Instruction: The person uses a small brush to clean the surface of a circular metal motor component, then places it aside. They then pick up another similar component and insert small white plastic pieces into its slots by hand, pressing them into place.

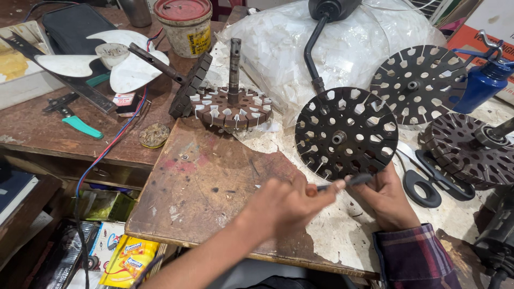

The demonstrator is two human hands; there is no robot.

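Note:
A black slotted stator disc stands tilted on the wooden board, leaning back against a white plastic bag. My left hand reaches in from the lower left and grips a thin tool with an orange handle, pointed to the right. Just below the disc's lower edge, my right hand, in a plaid sleeve, pinches a small dark piece at the tool's tip. Thin white slips stick out of the disc's lower slots.
A brown stator with an upright shaft and white paper inserts sits behind. Two more slotted discs, black scissors and a blue bottle lie right. A red-lidded tin, white fan blade and teal-handled pliers lie left.

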